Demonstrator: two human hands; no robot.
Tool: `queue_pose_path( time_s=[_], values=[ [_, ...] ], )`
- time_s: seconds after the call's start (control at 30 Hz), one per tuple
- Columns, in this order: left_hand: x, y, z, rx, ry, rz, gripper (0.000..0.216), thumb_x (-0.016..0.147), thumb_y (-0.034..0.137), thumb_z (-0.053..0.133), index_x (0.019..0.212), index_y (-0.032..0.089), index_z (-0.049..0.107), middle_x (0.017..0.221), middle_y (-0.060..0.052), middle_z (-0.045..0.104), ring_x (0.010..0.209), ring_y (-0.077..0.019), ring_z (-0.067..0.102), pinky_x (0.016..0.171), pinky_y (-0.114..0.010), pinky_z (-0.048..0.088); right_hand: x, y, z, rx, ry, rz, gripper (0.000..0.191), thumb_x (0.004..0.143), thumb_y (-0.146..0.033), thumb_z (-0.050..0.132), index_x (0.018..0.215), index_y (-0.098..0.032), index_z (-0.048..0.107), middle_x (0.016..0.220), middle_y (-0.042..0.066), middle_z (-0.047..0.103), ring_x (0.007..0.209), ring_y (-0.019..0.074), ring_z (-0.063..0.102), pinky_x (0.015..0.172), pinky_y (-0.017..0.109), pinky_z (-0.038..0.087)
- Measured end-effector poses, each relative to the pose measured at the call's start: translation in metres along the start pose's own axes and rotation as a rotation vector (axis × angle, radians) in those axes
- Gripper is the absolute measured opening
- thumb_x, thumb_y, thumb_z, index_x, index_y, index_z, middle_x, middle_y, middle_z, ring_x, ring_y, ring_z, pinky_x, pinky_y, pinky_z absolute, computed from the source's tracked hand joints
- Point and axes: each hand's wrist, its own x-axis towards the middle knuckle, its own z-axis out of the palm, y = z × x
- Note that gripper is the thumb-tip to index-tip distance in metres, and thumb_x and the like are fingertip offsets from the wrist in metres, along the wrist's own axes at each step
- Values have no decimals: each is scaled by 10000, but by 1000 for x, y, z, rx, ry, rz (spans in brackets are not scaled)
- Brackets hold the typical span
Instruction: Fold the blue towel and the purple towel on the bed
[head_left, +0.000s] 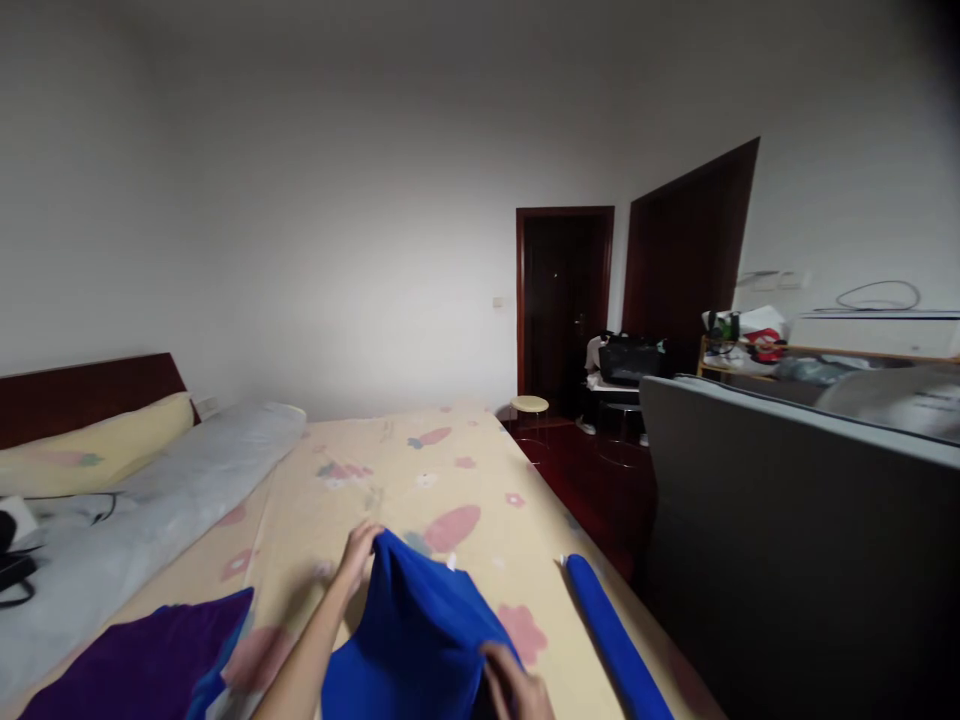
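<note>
A bright blue garment (pixel 416 640) lies bunched on the yellow flowered bed sheet (pixel 420 480) at the bottom of the head view. My left hand (pixel 356 555) reaches forward and pinches the garment's far top edge, lifting it into a peak. Low in the frame, my right hand (pixel 517 688) is closed on the garment's near right part. A long blue strip of the same cloth (pixel 611 640) stretches along the bed's right edge. A purple garment (pixel 142 665) lies at the lower left.
A grey rolled quilt (pixel 172 490) and a yellow pillow (pixel 90 450) lie by the dark headboard at left. A grey panel (pixel 787 560) stands close on the right. Beyond the bed are a small round stool (pixel 529 405), dark doors and a cluttered shelf.
</note>
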Motion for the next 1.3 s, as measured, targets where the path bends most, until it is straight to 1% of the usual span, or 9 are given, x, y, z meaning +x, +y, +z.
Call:
queue_pose_path(
  time_s=[0.07,0.1,0.23,0.47,0.63,0.73,0.87,1.07,1.3],
  values=[
    [-5,30,-26,-154,34,16,316,610,519,603,626,224,490,591,56,548,588,-130,546,604,-260,418,32,-6,-25,221,11,98,314,904,-479,470,952,-254,683,856,36,714,770,193,661,691,295,526],
    [-10,44,-38,-218,42,22,323,598,509,631,640,218,498,593,56,556,569,-119,542,590,-251,415,50,-11,-37,382,8,165,368,862,-541,514,929,-222,686,802,50,706,724,201,651,672,310,528],
    [-34,93,-73,-400,23,46,326,577,425,742,684,189,545,586,38,597,523,-105,556,549,-239,412,117,-32,-76,809,60,341,465,682,-606,696,868,-180,710,861,89,714,802,224,657,773,357,523],
    [-73,139,-93,-530,45,134,348,585,389,806,744,176,582,643,19,651,566,-113,615,572,-232,462,184,-46,-91,841,153,396,496,529,-467,837,880,-142,705,695,45,688,625,165,612,640,324,497],
    [-84,157,-99,-530,108,175,480,528,458,843,786,186,544,634,56,631,538,-79,581,556,-201,434,204,-58,-101,764,236,368,479,489,-445,851,827,-134,714,668,34,683,590,142,583,600,306,472],
    [-86,164,-103,-515,145,195,537,495,475,854,790,210,490,576,101,575,477,-56,528,509,-181,382,211,-66,-106,729,243,335,441,499,-445,847,792,-137,728,717,48,705,612,142,591,618,308,479],
    [-89,172,-108,-473,158,201,565,485,482,856,800,223,465,591,97,592,479,-75,550,532,-206,403,216,-72,-112,729,219,297,449,504,-460,843,794,-135,731,748,64,717,673,169,626,683,334,507],
    [-90,174,-118,-410,156,203,543,503,505,846,864,192,589,635,46,649,564,-110,608,611,-239,450,219,-77,-118,731,145,226,522,463,-433,866,882,-151,730,821,69,733,797,212,668,786,372,534],
    [-90,172,-126,-320,103,213,489,506,491,847,829,153,704,758,-65,729,739,-188,666,697,-296,502,221,-78,-120,639,123,179,532,537,-428,833,980,-150,733,872,78,746,854,242,674,810,397,531]
  ],
)
